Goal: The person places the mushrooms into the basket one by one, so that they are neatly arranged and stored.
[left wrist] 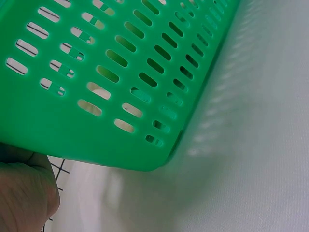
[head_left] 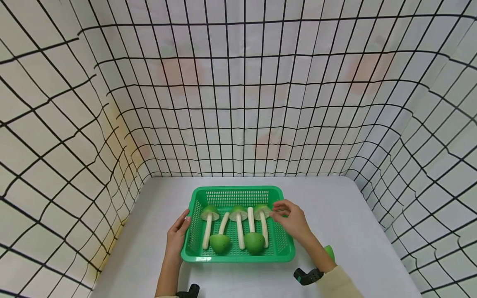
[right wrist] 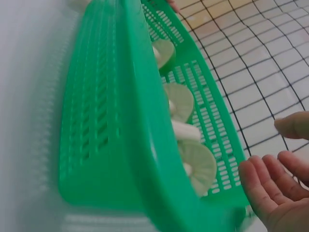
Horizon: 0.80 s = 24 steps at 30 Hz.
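A green plastic basket [head_left: 238, 259] with slotted walls stands on the white table. Inside lie several imitation mushrooms with green caps and pale stems, among them one [head_left: 254, 243] with its cap toward the front and another [head_left: 262, 212] with its cap toward the back right. My left hand [head_left: 177, 235] holds the basket's left rim; in the left wrist view only part of that hand [left wrist: 29, 195] shows under the basket's edge. Over the right rim is my right hand [head_left: 292, 219], fingers loosely bent near the back-right mushroom. Nothing shows between its thumb and fingers [right wrist: 260, 186] in the right wrist view.
A green object [head_left: 329, 251], partly hidden by my right forearm, lies on the table [head_left: 346, 223] to the right of the basket. Black grid netting [head_left: 244, 95] over pale cloth surrounds the table at the back and both sides.
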Each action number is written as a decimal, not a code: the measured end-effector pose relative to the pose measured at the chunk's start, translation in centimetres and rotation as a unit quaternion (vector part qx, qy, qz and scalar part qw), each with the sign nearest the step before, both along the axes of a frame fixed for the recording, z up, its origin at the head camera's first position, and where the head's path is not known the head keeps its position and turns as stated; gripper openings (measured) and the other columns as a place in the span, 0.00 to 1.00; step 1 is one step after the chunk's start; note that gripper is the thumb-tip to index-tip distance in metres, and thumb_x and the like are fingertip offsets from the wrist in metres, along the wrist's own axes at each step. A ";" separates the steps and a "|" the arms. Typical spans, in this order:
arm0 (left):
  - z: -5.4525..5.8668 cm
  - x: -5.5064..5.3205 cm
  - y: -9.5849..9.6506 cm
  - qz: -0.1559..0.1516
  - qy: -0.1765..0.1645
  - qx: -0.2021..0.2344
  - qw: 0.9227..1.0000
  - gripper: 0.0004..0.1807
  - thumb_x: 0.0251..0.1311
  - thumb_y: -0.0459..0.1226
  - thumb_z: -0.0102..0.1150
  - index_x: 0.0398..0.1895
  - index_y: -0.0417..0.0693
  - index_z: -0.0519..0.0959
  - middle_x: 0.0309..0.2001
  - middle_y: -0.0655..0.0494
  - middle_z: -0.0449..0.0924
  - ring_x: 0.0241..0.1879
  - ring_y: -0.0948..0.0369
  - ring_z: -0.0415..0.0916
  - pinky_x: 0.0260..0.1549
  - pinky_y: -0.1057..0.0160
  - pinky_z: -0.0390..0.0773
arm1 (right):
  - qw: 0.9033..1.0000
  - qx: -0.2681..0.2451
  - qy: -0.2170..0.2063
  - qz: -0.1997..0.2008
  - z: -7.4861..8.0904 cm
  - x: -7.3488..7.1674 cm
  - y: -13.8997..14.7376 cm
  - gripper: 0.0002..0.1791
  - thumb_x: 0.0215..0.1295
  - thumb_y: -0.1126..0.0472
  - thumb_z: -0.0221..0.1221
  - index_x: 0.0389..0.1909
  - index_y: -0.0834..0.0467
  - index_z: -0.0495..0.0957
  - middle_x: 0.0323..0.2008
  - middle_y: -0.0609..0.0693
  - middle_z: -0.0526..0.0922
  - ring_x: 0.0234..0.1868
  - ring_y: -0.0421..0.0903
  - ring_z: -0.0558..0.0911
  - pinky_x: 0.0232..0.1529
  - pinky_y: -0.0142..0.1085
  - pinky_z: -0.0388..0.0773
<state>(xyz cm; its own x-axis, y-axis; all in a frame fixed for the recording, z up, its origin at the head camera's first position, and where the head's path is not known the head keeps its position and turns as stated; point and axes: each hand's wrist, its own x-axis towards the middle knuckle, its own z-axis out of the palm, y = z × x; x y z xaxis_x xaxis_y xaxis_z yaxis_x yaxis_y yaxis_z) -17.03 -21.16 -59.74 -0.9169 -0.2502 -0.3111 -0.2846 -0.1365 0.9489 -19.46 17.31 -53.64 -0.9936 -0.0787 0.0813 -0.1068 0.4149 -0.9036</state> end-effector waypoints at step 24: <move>0.3 0.3 0.1 -0.001 0.009 -0.011 1.000 0.31 0.73 0.55 0.56 0.76 0.63 0.69 0.76 0.52 0.65 0.72 0.53 0.63 0.50 0.69 0.74 | 0.999 0.012 -0.009 -0.050 -0.9 1.6 7.1 0.21 0.68 0.53 0.69 0.57 0.58 0.79 0.50 0.57 0.85 0.45 0.35 0.83 0.43 0.28 0.81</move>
